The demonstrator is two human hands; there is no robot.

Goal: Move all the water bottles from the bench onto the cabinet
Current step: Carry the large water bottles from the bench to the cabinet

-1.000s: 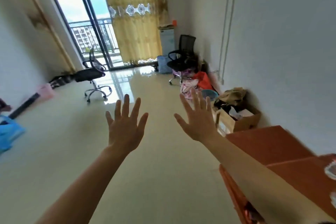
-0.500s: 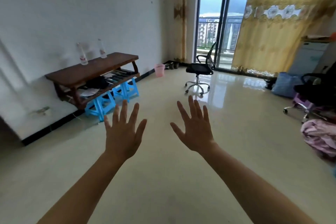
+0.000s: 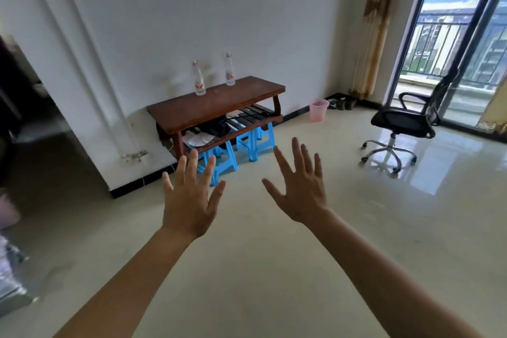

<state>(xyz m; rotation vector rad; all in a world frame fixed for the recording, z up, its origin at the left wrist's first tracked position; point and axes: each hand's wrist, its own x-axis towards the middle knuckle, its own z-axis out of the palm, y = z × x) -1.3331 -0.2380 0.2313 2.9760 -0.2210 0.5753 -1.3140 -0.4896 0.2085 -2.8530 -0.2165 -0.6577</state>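
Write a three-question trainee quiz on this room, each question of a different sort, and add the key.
1. True or false: the left hand and the right hand are both spread open and hold nothing.
2. How many water bottles stand on the bench?
3. What is tucked under the bench? A. blue stools B. a red bucket C. a cardboard box

Key: 1 true; 2 two; 3 A.

Daylight from the balcony door (image 3: 452,44); left edge perhaps motion-blurred.
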